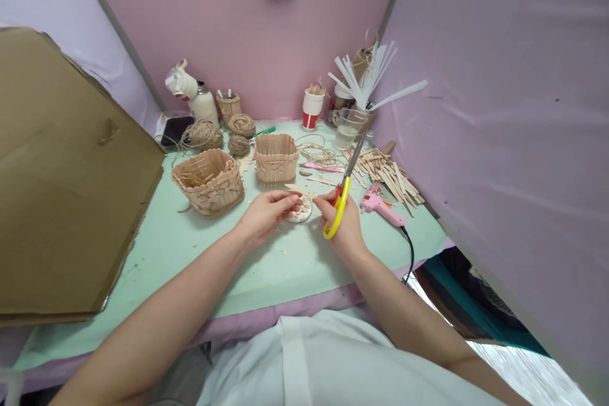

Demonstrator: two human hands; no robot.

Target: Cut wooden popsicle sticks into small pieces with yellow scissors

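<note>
Scissors, steel-bladed and yellow-looped, hang on the right grip as it and the left grip pinch thin wood.

my way in from the front runs over bare green tabletop. ahead, the two baskets block me on the left and centre; to the right, the pink glue gun and loose wooden sticks crowd me.

the right hand holds yellow-handled scissors near a pink glue gun
</note>
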